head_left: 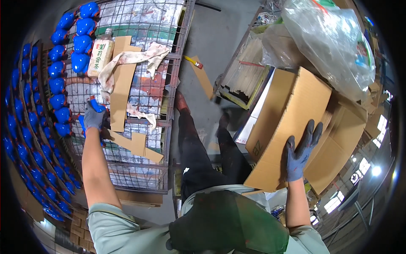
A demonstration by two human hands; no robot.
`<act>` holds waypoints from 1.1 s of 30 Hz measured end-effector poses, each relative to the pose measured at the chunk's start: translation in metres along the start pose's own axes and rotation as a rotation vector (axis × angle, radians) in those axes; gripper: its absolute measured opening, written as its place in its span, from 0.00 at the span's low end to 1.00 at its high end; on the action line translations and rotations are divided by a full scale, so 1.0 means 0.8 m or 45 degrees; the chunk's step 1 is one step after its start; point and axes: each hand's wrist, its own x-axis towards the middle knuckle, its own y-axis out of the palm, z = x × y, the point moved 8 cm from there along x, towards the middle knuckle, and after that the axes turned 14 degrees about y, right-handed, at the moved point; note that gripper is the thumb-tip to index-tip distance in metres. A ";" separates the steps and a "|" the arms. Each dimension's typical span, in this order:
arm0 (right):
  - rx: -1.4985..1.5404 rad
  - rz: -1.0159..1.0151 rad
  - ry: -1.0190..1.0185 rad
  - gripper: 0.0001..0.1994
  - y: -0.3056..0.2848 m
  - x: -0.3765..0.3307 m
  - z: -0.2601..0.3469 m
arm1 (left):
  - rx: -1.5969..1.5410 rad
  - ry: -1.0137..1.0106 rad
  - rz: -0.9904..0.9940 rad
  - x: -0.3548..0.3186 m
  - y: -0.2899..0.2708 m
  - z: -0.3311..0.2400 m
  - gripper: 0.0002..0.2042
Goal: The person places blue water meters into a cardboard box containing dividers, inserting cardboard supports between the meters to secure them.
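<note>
- Blue piece is sitting at the middle left of the frame; the left hand's fingers are grasping it.
- Right hand, right of centre, is resting on a cardboard box, its fingers spreading, released.
- Stained cloth is lying across a cardboard strip, upper left.

Mesh table left, carton right

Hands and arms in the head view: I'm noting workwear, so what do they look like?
The left hand and right hand wear grey-blue gloves, darker on the right one's fingers. Pale grey-green short sleeves leave the forearms bare.
</note>
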 end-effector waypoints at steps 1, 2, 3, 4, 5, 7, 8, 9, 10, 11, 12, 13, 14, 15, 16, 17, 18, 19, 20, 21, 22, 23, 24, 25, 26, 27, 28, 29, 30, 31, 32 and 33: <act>-0.034 0.010 0.044 0.35 -0.003 0.002 0.003 | -0.207 -0.019 -0.182 -0.007 -0.026 -0.011 0.48; -0.003 0.029 0.091 0.36 -0.002 0.000 0.002 | -0.640 -0.125 -0.178 -0.023 -0.025 -0.023 0.45; 0.041 0.043 0.137 0.36 -0.005 -0.001 -0.001 | -1.068 -0.225 -0.172 -0.045 -0.043 -0.051 0.42; 0.060 0.046 0.122 0.38 -0.008 0.002 0.003 | -1.561 -0.306 0.015 -0.066 -0.019 -0.044 0.40; 0.109 0.061 0.140 0.38 -0.010 0.003 0.004 | -2.051 -0.360 0.227 -0.085 0.006 -0.051 0.38; 0.174 0.055 0.163 0.39 -0.016 0.002 -0.008 | -1.775 0.247 -0.209 -0.124 -0.059 -0.166 0.37; 0.238 0.051 0.143 0.39 -0.021 0.002 -0.013 | -1.802 0.413 -0.276 -0.159 -0.089 -0.241 0.35; 0.282 0.040 0.134 0.39 -0.028 0.002 -0.021 | -2.209 0.403 -0.024 -0.194 -0.114 -0.328 0.32; 0.380 0.030 0.141 0.39 -0.032 0.004 -0.030 | -2.570 0.300 0.238 -0.235 -0.141 -0.410 0.29; 0.470 0.018 0.150 0.40 -0.040 0.003 -0.040 | -2.937 0.252 0.526 -0.281 -0.171 -0.495 0.26; 0.676 0.046 0.135 0.39 -0.048 -0.002 -0.053 | -1.845 0.773 0.434 -0.327 -0.226 -0.585 0.24; 0.894 0.072 0.106 0.39 -0.059 -0.010 -0.066 | -1.706 0.952 0.572 -0.366 -0.226 -0.647 0.24; 1.346 0.201 0.159 0.40 -0.060 -0.019 -0.081 | -1.561 1.152 0.708 -0.408 -0.227 -0.712 0.24; 1.811 0.323 0.185 0.40 -0.068 -0.030 -0.095 | -1.841 1.027 0.956 -0.441 -0.205 -0.735 0.24; 2.771 0.780 0.528 0.41 -0.078 -0.041 -0.096 | -2.089 0.838 1.184 -0.474 -0.183 -0.755 0.24; 3.126 0.707 0.104 0.38 -0.116 -0.044 -0.127 | -2.032 0.728 1.391 -0.484 -0.128 -0.785 0.24; 3.212 0.489 0.026 0.36 -0.130 -0.043 -0.188 | -1.443 1.399 1.298 -0.506 -0.167 -0.851 0.23; 3.277 0.264 -0.047 0.34 -0.142 -0.042 -0.248 | -0.662 1.993 0.470 -0.530 -0.213 -0.927 0.20; 3.120 -0.021 0.112 0.33 -0.161 -0.054 -0.306 | -0.523 2.232 0.225 -0.570 -0.232 -0.993 0.17; 2.956 -0.249 0.240 0.31 -0.186 -0.060 -0.349 | -0.330 2.475 -0.089 -0.597 -0.223 -1.046 0.17; 2.875 -0.322 0.278 0.31 -0.200 -0.059 -0.377 | -0.045 2.619 -0.177 -0.615 -0.188 -1.091 0.25; 2.784 -0.406 0.344 0.30 -0.205 -0.059 -0.404 | 0.629 2.552 0.173 -0.633 -0.163 -1.130 0.23; 2.533 -0.526 0.425 0.30 -0.214 -0.056 -0.419 | 0.876 2.475 0.234 -0.631 -0.136 -1.157 0.22; 2.230 -0.608 0.402 0.30 -0.222 -0.047 -0.417 | 0.986 2.381 0.249 -0.619 -0.098 -1.165 0.21; 1.913 -0.777 0.248 0.27 -0.240 -0.040 -0.410 | 1.027 2.331 0.237 -0.612 -0.067 -1.171 0.21; 1.858 -0.798 0.324 0.23 -0.236 -0.035 -0.415 | 1.028 2.327 0.225 -0.616 -0.040 -1.178 0.20; 1.834 -0.800 0.390 0.20 -0.226 -0.028 -0.413 | 1.026 2.300 0.219 -0.614 -0.025 -1.171 0.19; 1.756 -0.766 0.400 0.20 -0.201 -0.013 -0.415 | 1.010 2.267 0.199 -0.609 -0.013 -1.165 0.19; 1.395 -0.750 0.393 0.22 -0.187 0.003 -0.410 | 1.003 2.239 0.188 -0.603 -0.005 -1.156 0.18; 1.108 -0.679 0.466 0.22 -0.162 0.021 -0.403 | 0.998 2.204 0.183 -0.595 0.001 -1.145 0.17; 1.013 -0.622 0.512 0.22 -0.129 0.035 -0.416 | 0.987 2.225 0.168 -0.605 0.003 -1.147 0.17; 0.819 -0.525 0.515 0.21 -0.099 0.054 -0.410 | 0.985 2.195 0.153 -0.600 0.003 -1.139 0.16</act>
